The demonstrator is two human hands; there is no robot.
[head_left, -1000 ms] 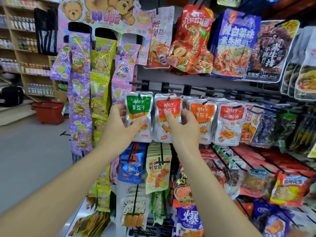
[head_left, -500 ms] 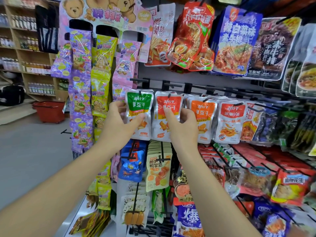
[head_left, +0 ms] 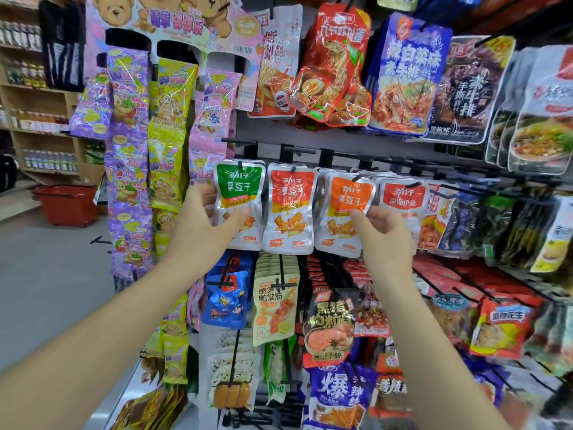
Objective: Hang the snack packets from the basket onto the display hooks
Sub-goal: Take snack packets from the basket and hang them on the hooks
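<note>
Display rack (head_left: 328, 135), middle row of hooks (head_left: 297, 149): small packets hang side by side. Green packet (head_left: 238, 187) on the left-most hook, orange packet (head_left: 347, 193) two hooks right, red packet (head_left: 290, 209) between them, untouched. Left hand (head_left: 201, 225) pinches the green packet's left edge, thumb across the front, fingers behind. Right hand (head_left: 384, 234) pinches the orange packet's right edge between thumb and forefinger; other fingers curled. Risks: a downward tug could tear a hang-hole; pulling toward the near side could slide a packet off its hook tip; the stack behind the orange one could follow. Surroundings: large bags (head_left: 409, 79) overhang the row from above, candy strips (head_left: 130, 181) crowd the left side, lower hooks jut out beneath both wrists. Red basket (head_left: 66, 203) sits on the far-left floor, well apart; contents not visible.
</note>
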